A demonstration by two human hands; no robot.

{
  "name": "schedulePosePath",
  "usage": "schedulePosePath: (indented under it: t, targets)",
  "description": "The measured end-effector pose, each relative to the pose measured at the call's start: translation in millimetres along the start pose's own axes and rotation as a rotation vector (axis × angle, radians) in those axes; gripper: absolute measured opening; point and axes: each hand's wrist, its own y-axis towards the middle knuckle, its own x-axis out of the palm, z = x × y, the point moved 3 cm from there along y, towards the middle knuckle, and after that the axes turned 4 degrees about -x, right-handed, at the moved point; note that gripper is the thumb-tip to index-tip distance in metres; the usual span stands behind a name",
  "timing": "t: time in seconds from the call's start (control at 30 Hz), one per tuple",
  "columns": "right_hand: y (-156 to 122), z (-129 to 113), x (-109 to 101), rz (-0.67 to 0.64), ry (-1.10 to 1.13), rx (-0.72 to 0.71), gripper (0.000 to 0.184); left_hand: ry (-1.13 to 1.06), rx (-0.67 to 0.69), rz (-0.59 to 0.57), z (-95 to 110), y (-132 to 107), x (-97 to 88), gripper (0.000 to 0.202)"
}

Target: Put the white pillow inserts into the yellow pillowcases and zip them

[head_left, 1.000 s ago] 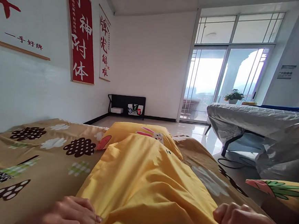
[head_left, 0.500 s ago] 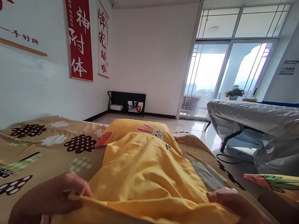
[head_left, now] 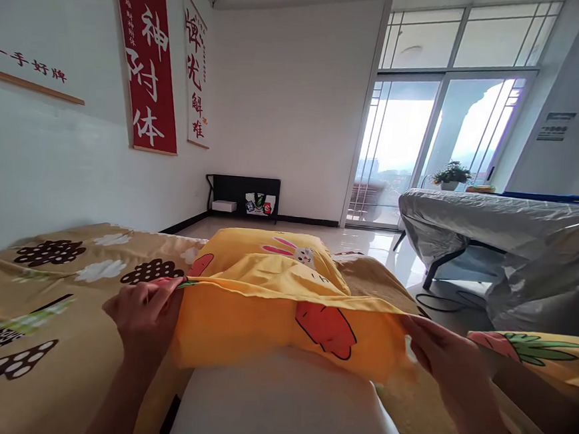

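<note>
A yellow pillowcase point(head_left: 262, 308) printed with carrots and a rabbit covers the far part of a white pillow point(head_left: 279, 403) lying on the bed. My left hand point(head_left: 144, 312) pinches the open edge of the pillowcase at its left corner. My right hand point(head_left: 439, 352) grips the same edge at its right corner. The edge is lifted and folded back, so the bare white pillow shows below it. A second yellow pillow point(head_left: 267, 245) lies beyond, at the far end of the bed.
The bed has a tan sheet point(head_left: 53, 292) with dark tree shapes. A wall with red banners point(head_left: 146, 58) runs along the left. A plastic-covered table point(head_left: 508, 241) stands at right, a carrot-print cloth point(head_left: 534, 350) near it. Glass doors point(head_left: 425, 147) lie ahead.
Both hands took hold of the pillowcase's near edge, lifted it and drew it away from me, uncovering the white pillow underneath.
</note>
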Motion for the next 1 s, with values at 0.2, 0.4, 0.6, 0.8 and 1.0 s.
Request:
schedulePosePath:
  t: [0.2, 0.4, 0.6, 0.8, 1.0]
  targets:
    - [-2, -2, -2, -0.176, 0.398, 0.024, 0.042, -0.415, -0.608, -0.377, 8, 10, -25.4, 0.032]
    - [-14, 6, 40, -0.281, 0.064, -0.339, 0.096, -0.591, -0.399, -0.557, -1, -6, 18.4, 0.06]
    - [-6, 90, 100, -0.521, -0.329, -0.381, 0.059, -0.219, -0.22, -1.226, -49, -73, 100.1, 0.065]
    - [8, 106, 71, -0.463, -0.512, -0.179, 0.037, 0.063, -0.079, -1.076, -43, -44, 72.6, 0.048]
    - [-3, 74, 68, -0.599, -0.652, -0.24, 0.025, -0.021, 0.022, -1.529, 18, -22, 6.3, 0.027]
